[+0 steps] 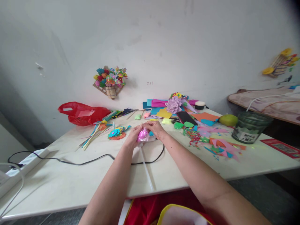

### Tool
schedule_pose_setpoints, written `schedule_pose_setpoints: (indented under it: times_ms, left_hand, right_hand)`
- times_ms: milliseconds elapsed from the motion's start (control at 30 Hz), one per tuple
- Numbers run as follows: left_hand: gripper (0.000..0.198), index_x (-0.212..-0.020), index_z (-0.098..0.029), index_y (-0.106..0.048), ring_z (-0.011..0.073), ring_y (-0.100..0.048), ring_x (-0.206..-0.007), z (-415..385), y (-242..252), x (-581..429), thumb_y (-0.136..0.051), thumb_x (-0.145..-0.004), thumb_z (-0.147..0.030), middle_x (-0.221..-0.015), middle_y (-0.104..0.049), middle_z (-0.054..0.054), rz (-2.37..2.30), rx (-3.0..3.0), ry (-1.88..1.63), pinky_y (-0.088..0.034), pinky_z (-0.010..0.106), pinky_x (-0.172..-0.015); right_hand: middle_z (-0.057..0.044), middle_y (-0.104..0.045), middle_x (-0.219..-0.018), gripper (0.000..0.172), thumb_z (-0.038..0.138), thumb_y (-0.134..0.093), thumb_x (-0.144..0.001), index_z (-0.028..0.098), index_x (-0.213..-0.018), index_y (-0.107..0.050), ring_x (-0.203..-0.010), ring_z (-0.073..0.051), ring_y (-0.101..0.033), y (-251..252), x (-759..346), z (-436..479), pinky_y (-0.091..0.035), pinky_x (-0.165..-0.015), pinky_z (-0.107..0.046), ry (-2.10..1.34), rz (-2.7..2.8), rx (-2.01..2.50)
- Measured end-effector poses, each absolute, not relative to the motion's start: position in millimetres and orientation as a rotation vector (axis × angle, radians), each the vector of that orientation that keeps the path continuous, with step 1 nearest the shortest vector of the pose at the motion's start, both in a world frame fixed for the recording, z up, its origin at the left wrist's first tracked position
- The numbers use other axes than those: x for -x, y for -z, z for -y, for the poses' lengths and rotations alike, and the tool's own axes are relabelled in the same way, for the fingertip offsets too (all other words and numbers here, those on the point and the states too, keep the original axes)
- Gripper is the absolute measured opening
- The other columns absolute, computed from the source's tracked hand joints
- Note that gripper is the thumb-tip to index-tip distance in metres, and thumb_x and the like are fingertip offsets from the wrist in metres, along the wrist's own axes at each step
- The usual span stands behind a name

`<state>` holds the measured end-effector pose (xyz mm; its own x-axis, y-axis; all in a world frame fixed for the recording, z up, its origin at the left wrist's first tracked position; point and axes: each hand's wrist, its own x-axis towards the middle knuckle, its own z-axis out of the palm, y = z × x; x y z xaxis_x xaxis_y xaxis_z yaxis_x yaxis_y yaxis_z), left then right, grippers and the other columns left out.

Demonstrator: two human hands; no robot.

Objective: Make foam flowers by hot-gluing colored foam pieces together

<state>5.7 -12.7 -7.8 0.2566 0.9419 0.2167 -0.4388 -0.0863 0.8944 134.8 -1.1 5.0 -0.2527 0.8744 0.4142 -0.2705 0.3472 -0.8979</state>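
A bright pink lump in clear plastic wrap (143,135), much like the other small packs of soft clay, is held up over the middle of the table. My left hand (134,135) closes on its left side. My right hand (155,127) pinches the wrap at the top and right, fingertips close to those of the left. Below the lump, a translucent white stick (146,168) slants toward the table's front edge. Its upper end meets a whitish object (149,138) mostly hidden behind my hands. A black cord (159,154) curves close by.
Foam flowers (114,132), thin sticks (93,136) and a red plastic bag (84,114) lie left. Coloured sheets (161,103), clay packs (167,121) and paper scraps (222,147) spread behind and right. A dark green jar (249,128) stands right. A power strip (28,165) sits far left.
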Motion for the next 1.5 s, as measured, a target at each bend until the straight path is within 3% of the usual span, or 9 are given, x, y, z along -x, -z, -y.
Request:
schedule_pose_setpoints:
  times_ms: [333,633,867,1000,1133,1500]
  left_hand:
    - [0.032,-0.081,-0.012,-0.061,0.0094,-0.055,-0.058,16.9,3.3,-7.6,-0.07,-0.064,-0.037,-0.066,-0.06,0.001,-0.575,-1.092,-1.278,-0.043,0.023,-0.06]
    - [0.036,-0.083,-0.014,-0.057,0.0081,-0.051,-0.047,17.8,0.1,-4.8,-0.071,-0.062,-0.039,-0.056,-0.054,-0.003,-0.68,-1.074,-1.337,-0.038,0.02,-0.048]
    - [0.034,-0.067,-0.014,-0.053,0.0049,-0.041,-0.043,10.9,4.3,-1.4,-0.066,-0.065,-0.046,-0.052,-0.048,-0.005,-0.806,-1.279,-1.424,-0.028,0.018,-0.043]
    - [0.035,-0.063,-0.014,-0.052,0.0046,-0.037,-0.044,11.5,4.6,-2.4,-0.065,-0.065,-0.047,-0.051,-0.045,-0.005,-0.881,-1.416,-1.411,-0.024,0.018,-0.043]
    - [0.035,-0.062,-0.014,-0.051,0.0046,-0.037,-0.044,11.3,4.7,-1.8,-0.065,-0.065,-0.046,-0.051,-0.045,-0.006,-0.855,-1.426,-1.42,-0.025,0.018,-0.044]
    - [0.027,-0.067,-0.013,-0.056,0.0066,-0.047,-0.043,17.9,-0.6,-0.1,-0.068,-0.065,-0.037,-0.051,-0.052,-0.002,-0.618,-1.119,-1.222,-0.036,0.018,-0.042]
  right_hand:
    - [0.002,-0.055,-0.053,0.026,0.038,-0.07,-0.058,0.015,-0.068,-0.068,-0.047,-0.008,-0.046,-3.8,-135.6,2.6,-0.036,-0.045,-0.021,-1.265,1.372,0.57]
    - [-0.001,-0.059,-0.06,0.027,0.037,-0.07,-0.056,0.015,-0.071,-0.07,-0.054,-0.009,-0.049,-7.1,-138.5,1.6,-0.034,-0.04,-0.019,-1.252,1.333,0.594]
    - [0.001,-0.054,-0.05,0.023,0.036,-0.067,-0.06,0.016,-0.07,-0.07,-0.044,-0.009,-0.046,-6.8,-141.6,-1.1,-0.035,-0.038,-0.021,-1.095,1.47,0.688]
    - [0.001,-0.058,-0.055,0.014,0.031,-0.067,-0.06,0.018,-0.066,-0.069,-0.046,-0.009,-0.045,-7.6,-140.0,-0.3,-0.035,-0.041,-0.021,-0.955,1.543,0.748]
    - [-0.001,-0.062,-0.061,0.01,0.027,-0.067,-0.059,0.019,-0.064,-0.069,-0.054,-0.012,-0.051,-6.8,-138.5,-1.5,-0.037,-0.046,-0.022,-0.899,1.566,0.723]
    - [0.001,-0.057,-0.052,0.021,0.035,-0.069,-0.059,0.017,-0.068,-0.069,-0.047,-0.01,-0.048,-8.1,-139.2,2.9,-0.037,-0.041,-0.021,-1.103,1.588,0.64]
